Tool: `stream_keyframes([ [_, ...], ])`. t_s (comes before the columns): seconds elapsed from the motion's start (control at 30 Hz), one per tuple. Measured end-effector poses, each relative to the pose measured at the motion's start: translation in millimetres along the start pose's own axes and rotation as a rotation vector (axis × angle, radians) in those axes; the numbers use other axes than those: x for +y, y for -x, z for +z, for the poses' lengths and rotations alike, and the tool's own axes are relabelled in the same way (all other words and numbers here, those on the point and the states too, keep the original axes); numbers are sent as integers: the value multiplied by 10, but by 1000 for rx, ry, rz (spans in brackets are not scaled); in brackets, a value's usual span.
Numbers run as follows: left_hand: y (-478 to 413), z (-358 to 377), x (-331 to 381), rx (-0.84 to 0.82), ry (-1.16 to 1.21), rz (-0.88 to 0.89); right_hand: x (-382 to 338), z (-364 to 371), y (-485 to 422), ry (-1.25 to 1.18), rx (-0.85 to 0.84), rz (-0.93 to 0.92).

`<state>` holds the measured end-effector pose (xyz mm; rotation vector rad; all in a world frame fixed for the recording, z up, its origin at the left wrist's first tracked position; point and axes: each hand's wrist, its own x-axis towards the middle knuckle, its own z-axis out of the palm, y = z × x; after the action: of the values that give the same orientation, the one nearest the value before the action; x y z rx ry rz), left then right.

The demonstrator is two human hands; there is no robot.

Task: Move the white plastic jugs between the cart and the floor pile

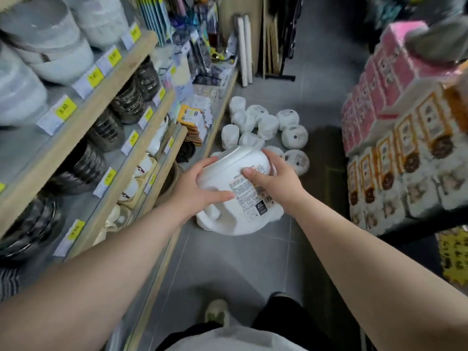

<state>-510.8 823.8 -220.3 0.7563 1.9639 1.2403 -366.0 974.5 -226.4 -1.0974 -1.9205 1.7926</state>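
On the far left, wooden-edged shelves [106,97] carry stacked pale bowls [50,44] on the upper tier and dark ribbed bowls [121,102] on the tiers below, with yellow price tags [66,107] clipped along the front edges. Moving right, the left hand [196,187] grips the near-left side of a white stack of wrapped bowls [235,188]; its fingers curl over the upper rim and the thumb lies flat across the white surface toward the printed label [249,196]. The stack is held in the air, tilted, above the grey tiled floor [228,262], just beside the lowest shelf edge and in front of the person's body. The right hand [274,177] holds the opposite side, thumb pressed on the top of the label, the remaining fingers wrapped behind the stack and out of sight, so their spread cannot be told. Beyond the hands, several white wrapped bundles [268,125] lie together on the floor, touching one another. On the right, stacked packs in pink wrapping [379,92] sit above packs with orange and brown print [405,158]. A shoe [217,312] shows at the bottom edge.
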Motion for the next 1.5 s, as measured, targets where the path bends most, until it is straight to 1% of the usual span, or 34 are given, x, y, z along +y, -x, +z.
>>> stream_keyframes([
  [0.07, 122, -136, 49, 80, 13, -10, -153, 98, -47, 31, -65, -41],
  [0.13, 254, -216, 91, 186, 20, -26, -301, 170, -122, 49, -165, -89],
  [0.23, 512, -242, 119, 390, 51, -56, -464, 312, -236, 61, -350, -136],
  [0.33, 898, -196, 89, 583, 96, -98, -561, 505, -219, 128, -542, -190],
  [0.47, 1552, -93, 55, 812, 136, -156, -653, 813, 93, 170, -738, -243],
  [0.53, 1935, -37, 19, 931, 162, -185, -674, 1006, 323, 215, -833, -300],
  [0.7, 3081, 156, -153, 1210, 262, -228, -639, 1593, 1251, 285, -1109, -352],
  [0.77, 3611, 264, -245, 1310, 251, -276, -581, 1838, 1722, 320, -1212, -393],
  [0.9, 4689, 540, -427, 1495, 268, -361, -351, 2241, 2754, 369, -1397, -450],
  [1.07, 6108, 1039, -627, 1689, 386, -466, 49, 2595, 4206, 416, -1645, -457],
  [1.17, 6855, 1327, -736, 1788, 375, -530, 345, 2737, 5026, 426, -1746, -476],
  [1.27, 7454, 1616, -791, 1892, 363, -569, 577, 2841, 5740, 424, -1866, -451],
  [1.33, 7596, 1696, -794, 1921, 351, -589, 640, 2878, 5935, 417, -1906, -438],
  [1.4, 8126, 1913, -872, 2036, 385, -643, 843, 2989, 6598, 455, -2010, -442],
  [1.43, 8174, 1920, -882, 2052, 403, -633, 866, 3013, 6656, 448, -2019, -432],
  [1.5, 8485, 1988, -950, 2128, 414, -662, 951, 3127, 7060, 466, -2081, -451],
])
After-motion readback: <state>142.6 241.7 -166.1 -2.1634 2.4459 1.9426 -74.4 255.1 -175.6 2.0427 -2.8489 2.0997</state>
